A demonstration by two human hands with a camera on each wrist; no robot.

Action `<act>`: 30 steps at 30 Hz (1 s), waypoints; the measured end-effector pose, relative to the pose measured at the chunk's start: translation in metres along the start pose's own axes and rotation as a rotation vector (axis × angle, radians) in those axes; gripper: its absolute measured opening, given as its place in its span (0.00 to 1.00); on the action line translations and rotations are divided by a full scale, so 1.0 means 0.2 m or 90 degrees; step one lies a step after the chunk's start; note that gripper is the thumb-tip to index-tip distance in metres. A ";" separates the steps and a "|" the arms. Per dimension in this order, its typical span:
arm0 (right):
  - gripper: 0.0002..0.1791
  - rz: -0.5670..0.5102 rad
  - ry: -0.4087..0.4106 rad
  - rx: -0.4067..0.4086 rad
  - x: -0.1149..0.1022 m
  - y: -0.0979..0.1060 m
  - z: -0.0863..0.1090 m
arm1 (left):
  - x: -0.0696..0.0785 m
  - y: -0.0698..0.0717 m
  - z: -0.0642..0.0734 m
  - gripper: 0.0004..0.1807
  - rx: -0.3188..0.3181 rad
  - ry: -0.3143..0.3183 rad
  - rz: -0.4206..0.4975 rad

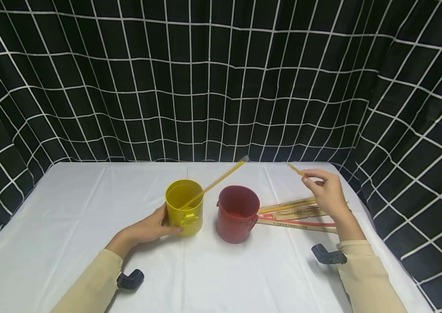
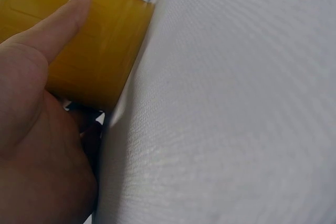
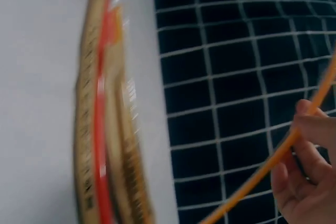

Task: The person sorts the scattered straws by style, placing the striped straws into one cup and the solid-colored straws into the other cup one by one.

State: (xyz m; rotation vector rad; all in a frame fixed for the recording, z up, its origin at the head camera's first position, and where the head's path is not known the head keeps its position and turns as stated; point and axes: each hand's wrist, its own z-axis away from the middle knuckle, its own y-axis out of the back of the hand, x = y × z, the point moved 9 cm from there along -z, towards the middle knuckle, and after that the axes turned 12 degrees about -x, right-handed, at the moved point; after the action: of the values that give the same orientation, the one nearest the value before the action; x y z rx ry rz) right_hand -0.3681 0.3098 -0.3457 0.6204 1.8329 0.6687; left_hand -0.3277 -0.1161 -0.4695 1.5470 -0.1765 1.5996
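Observation:
My left hand [image 1: 142,229] grips a small yellow bucket [image 1: 194,224] low on its side, the thumb across the front and the fingers hidden behind it. In the left wrist view the thumb lies along the yellow wall [image 2: 105,40]. A long yellow straw-like stick [image 1: 221,179] with a clear wrapper end leans out of that bucket to the right. Above the table at the right, my right hand [image 1: 328,191] pinches another yellow straw-like stick [image 1: 295,168], which crosses the right wrist view at a slant. Between the hands stands a red bucket [image 1: 233,228].
Several paper-wrapped strips [image 1: 299,225] with printed characters lie right of the red bucket, together with red straw-like sticks [image 1: 318,224] and yellow ones [image 1: 283,206]. White cloth [image 1: 213,278] covers the table. A black curtain with a white grid [image 1: 221,108] surrounds its far sides.

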 end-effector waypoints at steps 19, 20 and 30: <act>0.10 -0.458 0.083 0.079 -0.13 0.09 0.04 | -0.02 -0.02 0.01 0.58 -0.004 -0.004 0.007; 0.10 -0.491 0.083 0.082 -0.14 0.10 0.04 | -0.02 -0.02 0.01 0.58 -0.004 -0.004 0.008; 0.09 -0.706 0.128 0.144 -0.27 0.20 0.07 | 0.01 0.00 -0.01 0.58 -0.002 -0.023 0.004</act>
State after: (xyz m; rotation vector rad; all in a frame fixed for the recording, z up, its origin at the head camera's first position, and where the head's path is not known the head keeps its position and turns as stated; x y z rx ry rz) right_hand -0.3336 0.3031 -0.2879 -0.3775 2.0878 -0.2338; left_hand -0.3296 -0.1140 -0.4677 1.5751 -0.2029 1.5760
